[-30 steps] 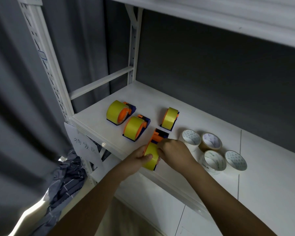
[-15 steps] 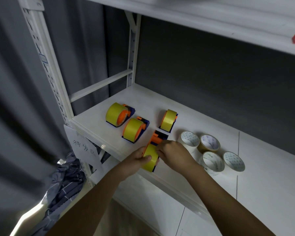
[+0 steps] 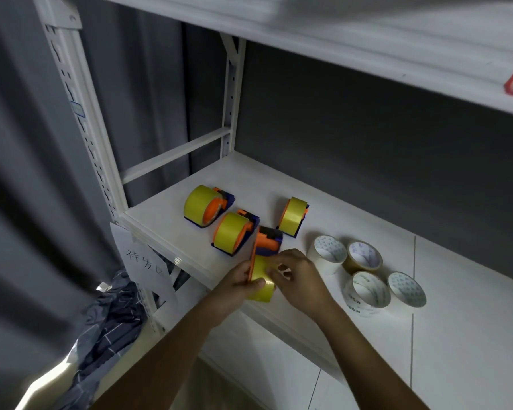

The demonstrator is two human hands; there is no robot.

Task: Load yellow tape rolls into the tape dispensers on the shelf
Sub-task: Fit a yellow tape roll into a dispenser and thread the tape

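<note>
Near the front edge of the white shelf (image 3: 166,232) lies an orange and blue tape dispenser (image 3: 267,241) with a yellow tape roll (image 3: 261,281) on it. My left hand (image 3: 239,282) grips that roll from the left, thumb over its rim. My right hand (image 3: 296,275) holds the roll's right side, fingers curled at its top. Three more dispensers carry yellow rolls behind: one at the far left (image 3: 203,206), one in the middle (image 3: 233,233), one upright to the right (image 3: 293,216).
Several empty tape cores stand to the right: white ones (image 3: 328,253), (image 3: 366,292), (image 3: 407,289) and a brown one (image 3: 365,257). A paper label (image 3: 144,261) hangs off the shelf's front left corner. Dark cloth (image 3: 107,321) lies below left. An upper shelf (image 3: 367,39) runs overhead.
Both hands stay on the front yellow roll and dispenser; my right fingers have shifted a little over the roll's top. The other dispensers and cores have not moved.
</note>
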